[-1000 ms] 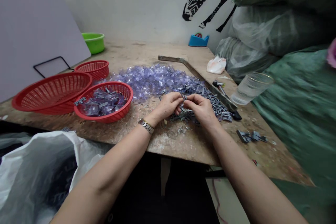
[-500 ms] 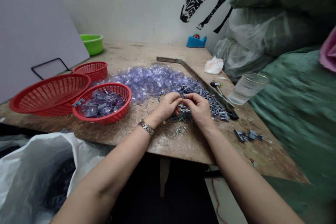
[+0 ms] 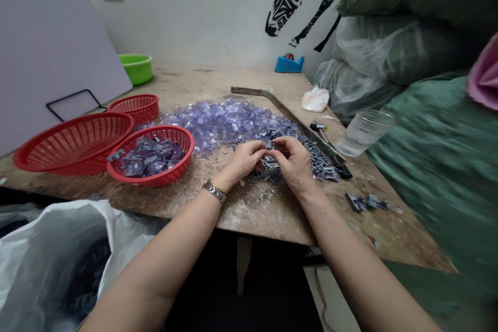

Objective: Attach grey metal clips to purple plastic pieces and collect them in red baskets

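- Grip, both sides: left hand (image 3: 246, 160) and right hand (image 3: 293, 165) meet fingertip to fingertip, pinched nearly closed on a small part (image 3: 270, 146). Too small and too covered to tell its exact shape.
- Right thumb and forefinger bow apart behind the tips, so contact looks like tips only. Left fingers curl under; what they touch there, can't tell.
- Two-sided pinch probably there to steady something that tiny and leave fine control to the fingertips.
- Part sits just above the near edge of the loose grey pieces (image 3: 321, 160), clear purple pieces (image 3: 221, 119) heaped beyond and to the left. Both heaps near the hands, likely to keep reaches short.
- Bent metal bar (image 3: 286, 110) runs along the far and right side of the heaps; reads as a fence against spreading across the tabletop (image 3: 249, 218).
- Front red basket (image 3: 169, 178) stands left of the left hand, holding mixed purple and grey pieces. Close by, presumably for easy access.
- Glass (image 3: 363, 135) stands right of the bar, outside the heaps, probably to avoid knocks.
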`<action>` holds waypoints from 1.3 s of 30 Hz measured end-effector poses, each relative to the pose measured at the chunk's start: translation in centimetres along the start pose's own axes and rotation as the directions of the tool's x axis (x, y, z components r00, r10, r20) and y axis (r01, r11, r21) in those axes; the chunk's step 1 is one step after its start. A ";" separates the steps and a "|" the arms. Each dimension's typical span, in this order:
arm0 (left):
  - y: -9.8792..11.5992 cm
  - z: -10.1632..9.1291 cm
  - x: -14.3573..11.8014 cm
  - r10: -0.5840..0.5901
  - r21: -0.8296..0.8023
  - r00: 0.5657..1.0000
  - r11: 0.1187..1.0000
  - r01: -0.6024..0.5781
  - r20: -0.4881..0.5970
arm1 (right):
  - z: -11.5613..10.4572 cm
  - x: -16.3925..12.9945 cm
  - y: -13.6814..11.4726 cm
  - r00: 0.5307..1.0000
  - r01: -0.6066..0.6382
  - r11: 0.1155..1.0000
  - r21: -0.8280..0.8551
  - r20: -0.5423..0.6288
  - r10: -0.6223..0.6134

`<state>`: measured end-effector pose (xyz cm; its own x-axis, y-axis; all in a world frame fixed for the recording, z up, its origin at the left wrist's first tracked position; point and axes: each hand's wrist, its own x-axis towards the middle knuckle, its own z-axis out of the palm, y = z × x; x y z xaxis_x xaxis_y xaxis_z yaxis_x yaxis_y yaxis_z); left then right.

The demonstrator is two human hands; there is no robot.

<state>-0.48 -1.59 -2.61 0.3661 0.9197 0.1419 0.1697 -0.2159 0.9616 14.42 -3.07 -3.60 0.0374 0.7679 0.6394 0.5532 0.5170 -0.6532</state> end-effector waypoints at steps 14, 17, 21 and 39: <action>4.2 -5.2 -0.8 0.019 -0.406 0.633 0.751 -0.520 -0.774 | -0.4 0.3 0.5 0.997 -0.060 0.997 -0.047 0.037 0.062; 6.0 -7.9 -1.8 -0.032 -0.367 0.470 0.674 -0.642 -0.882 | -0.3 0.2 0.4 0.992 -0.052 0.996 -0.078 0.111 0.061; 5.8 -8.4 -1.9 -0.061 -0.414 0.514 0.677 -0.608 -0.855 | -0.1 0.1 0.4 0.984 -0.022 0.994 -0.105 0.174 0.040; 0.3 -2.2 0.3 -0.061 0.932 0.996 0.354 0.079 -0.061 | 0.1 -0.1 1.2 0.969 0.008 0.981 -0.196 0.244 0.040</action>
<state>-2.36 -0.59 -1.78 0.2982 0.9496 0.0969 0.9416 -0.3093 0.1329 14.99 -2.50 -4.43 -0.1441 0.8572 0.4944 0.7058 0.4392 -0.5559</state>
